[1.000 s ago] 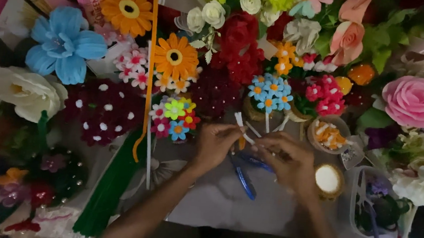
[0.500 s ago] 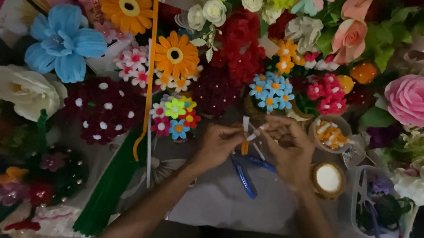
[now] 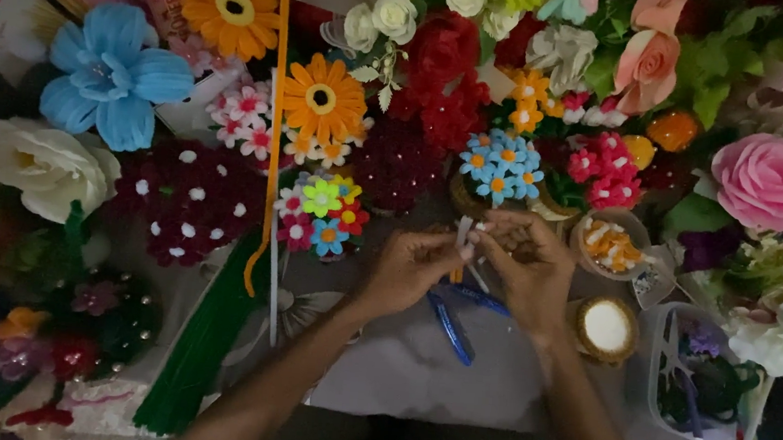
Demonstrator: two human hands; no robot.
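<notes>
My left hand (image 3: pixel 409 268) and my right hand (image 3: pixel 530 262) meet over the middle of the table, fingertips together. Between them they pinch thin white pipe-cleaner pieces (image 3: pixel 464 234), with a short orange piece hanging below. Just under the hands lie blue-handled scissors (image 3: pixel 454 318) on the grey cloth. A small bunch of blue flowers with orange centres (image 3: pixel 502 162) stands just beyond the fingers.
Handmade flowers ring the work area: a big blue one (image 3: pixel 112 72), orange daisies (image 3: pixel 324 99), a pink rose (image 3: pixel 771 179), a dark maroon dotted bunch (image 3: pixel 189 198). Green pipe cleaners (image 3: pixel 199 344) lie left. A small bowl of orange and white bits (image 3: pixel 606 247) and a round white-filled tin (image 3: pixel 606 327) sit right.
The hands have stayed in the same spot. The fingers have shifted slightly, working the white pieces closer together.
</notes>
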